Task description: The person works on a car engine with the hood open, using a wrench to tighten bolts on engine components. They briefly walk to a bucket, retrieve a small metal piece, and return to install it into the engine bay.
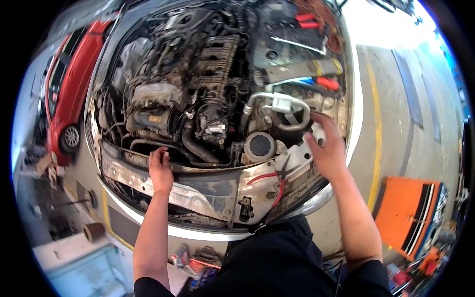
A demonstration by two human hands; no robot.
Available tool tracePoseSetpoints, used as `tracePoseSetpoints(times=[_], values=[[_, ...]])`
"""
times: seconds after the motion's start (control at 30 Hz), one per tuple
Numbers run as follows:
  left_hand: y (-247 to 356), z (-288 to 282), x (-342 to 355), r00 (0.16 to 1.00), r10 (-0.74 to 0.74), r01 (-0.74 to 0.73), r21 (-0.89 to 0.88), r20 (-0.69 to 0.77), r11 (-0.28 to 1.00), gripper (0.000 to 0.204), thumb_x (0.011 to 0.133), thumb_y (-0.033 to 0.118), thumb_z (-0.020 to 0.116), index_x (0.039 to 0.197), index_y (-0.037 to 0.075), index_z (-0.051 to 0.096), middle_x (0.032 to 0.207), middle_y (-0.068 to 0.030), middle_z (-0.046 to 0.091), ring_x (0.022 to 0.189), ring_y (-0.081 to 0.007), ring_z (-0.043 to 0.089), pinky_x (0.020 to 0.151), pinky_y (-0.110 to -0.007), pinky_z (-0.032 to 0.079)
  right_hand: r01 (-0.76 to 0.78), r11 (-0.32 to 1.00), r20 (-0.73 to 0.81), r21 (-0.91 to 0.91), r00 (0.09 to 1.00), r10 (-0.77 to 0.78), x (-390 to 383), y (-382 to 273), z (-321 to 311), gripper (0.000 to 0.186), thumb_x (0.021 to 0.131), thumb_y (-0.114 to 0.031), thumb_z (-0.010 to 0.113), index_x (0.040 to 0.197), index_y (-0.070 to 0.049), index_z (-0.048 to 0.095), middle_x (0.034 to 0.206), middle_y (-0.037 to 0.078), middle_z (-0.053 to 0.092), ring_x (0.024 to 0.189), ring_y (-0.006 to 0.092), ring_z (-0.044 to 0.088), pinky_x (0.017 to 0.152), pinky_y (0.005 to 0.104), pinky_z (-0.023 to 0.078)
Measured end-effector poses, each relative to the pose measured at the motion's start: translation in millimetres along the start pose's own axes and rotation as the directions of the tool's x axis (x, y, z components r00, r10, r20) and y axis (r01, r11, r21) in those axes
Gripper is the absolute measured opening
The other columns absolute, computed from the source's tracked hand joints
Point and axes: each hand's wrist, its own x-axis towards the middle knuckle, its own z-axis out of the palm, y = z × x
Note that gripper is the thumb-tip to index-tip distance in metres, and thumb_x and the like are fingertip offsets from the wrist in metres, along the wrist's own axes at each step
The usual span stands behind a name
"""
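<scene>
My right hand point(327, 150) is at the right front corner of the engine bay, fingers curled at the bend of a silver metal pipe point(306, 113). The pipe loops round a pale metal block point(281, 103). A whitish part shows between thumb and forefinger; the other fingertips are hidden. At the front edge of the bay, my left hand point(161, 166) has its fingers drawn together beside the front panel point(190, 194); whatever they may hold is too small to make out. Red-handled pliers point(282, 174) lie with jaws apart on the panel between my hands, near a black round cap point(261, 145).
The dirty engine point(215, 64) fills the bay. Toward the right rear lie a ratchet point(299, 45), a grey-and-yellow cylinder point(303, 71) and a red-handled tool point(327, 83). An orange tool cabinet point(402, 210) stands at right, a red car point(79, 74) at left.
</scene>
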Motion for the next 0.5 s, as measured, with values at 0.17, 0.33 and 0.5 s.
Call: tracePoseSetpoints(times=[0.17, 0.33, 0.5], values=[[107, 52, 18, 0.826, 0.354, -0.478, 0.213, 0.437, 0.852, 0.018, 0.097, 0.01, 0.076, 0.115, 0.007, 0.078, 0.106, -0.0146, 0.075, 0.101, -0.038, 0.072, 0.091, -0.045, 0.057, 0.003, 0.979, 0.0, -0.203, 1.0, -0.003, -54, 93, -57, 0.045, 0.089, -0.005, 0.076, 0.133, -0.004, 0.067, 0.144, 0.015, 0.065, 0.14, 0.0382, 0.058, 0.123, 0.0518, 0.042], [157, 117, 48, 0.422, 0.535, -0.884, 0.202, 0.732, 0.421, 0.019, 0.094, 0.009, 0.077, 0.112, 0.009, 0.076, 0.105, -0.0092, 0.076, 0.1, -0.033, 0.072, 0.091, -0.045, 0.057, 0.144, 0.955, 0.117, -0.261, 0.986, -0.117, -76, 139, -45, 0.048, 0.084, -0.01, 0.079, 0.13, -0.004, 0.069, 0.148, 0.012, 0.065, 0.145, 0.0333, 0.056, 0.132, 0.0571, 0.03], [185, 177, 70, 0.203, 0.314, -0.963, 0.131, 0.928, 0.234, 0.02, 0.096, 0.012, 0.071, 0.114, 0.012, 0.078, 0.111, -0.0077, 0.076, 0.108, -0.0308, 0.071, 0.099, -0.044, 0.054, 0.14, 0.954, 0.04, -0.264, 0.99, -0.135, -75, 158, -32, 0.036, 0.083, -0.014, 0.074, 0.119, -0.007, 0.075, 0.13, 0.008, 0.074, 0.133, 0.028, 0.066, 0.13, 0.0533, 0.033]])
